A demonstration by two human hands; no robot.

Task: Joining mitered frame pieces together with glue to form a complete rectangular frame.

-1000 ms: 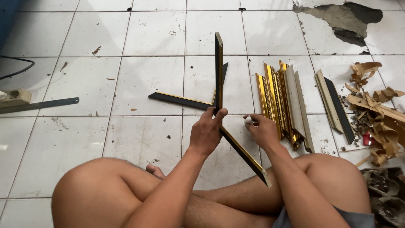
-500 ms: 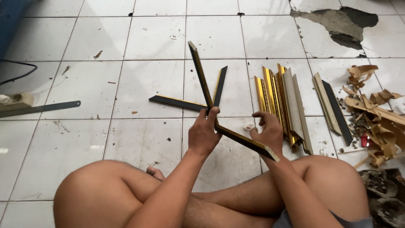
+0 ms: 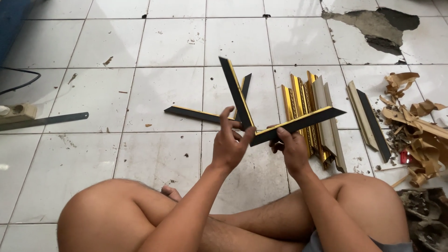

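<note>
I sit cross-legged on a white tiled floor. My left hand (image 3: 231,142) grips a black moulding strip with a gold edge (image 3: 235,91) that points up and away. My right hand (image 3: 291,147) holds a second black and gold strip (image 3: 303,122) that slants up to the right. The two strips meet at their near ends between my hands in a V shape. Two more black strips (image 3: 196,113) lie joined on the floor just beyond my hands.
A bundle of gold frame mouldings (image 3: 310,107) lies right of my hands, with two more strips (image 3: 371,119) further right. Torn brown scraps (image 3: 415,130) pile at the right edge. A flat metal ruler (image 3: 44,120) and a cable (image 3: 18,84) lie at the left. A broken tile patch (image 3: 373,23) is at the top right.
The strip in my right hand has swung from pointing down-right near my knee to slanting up-right. The left-hand strip has tilted leftward from upright, and both hands have lifted a little.
</note>
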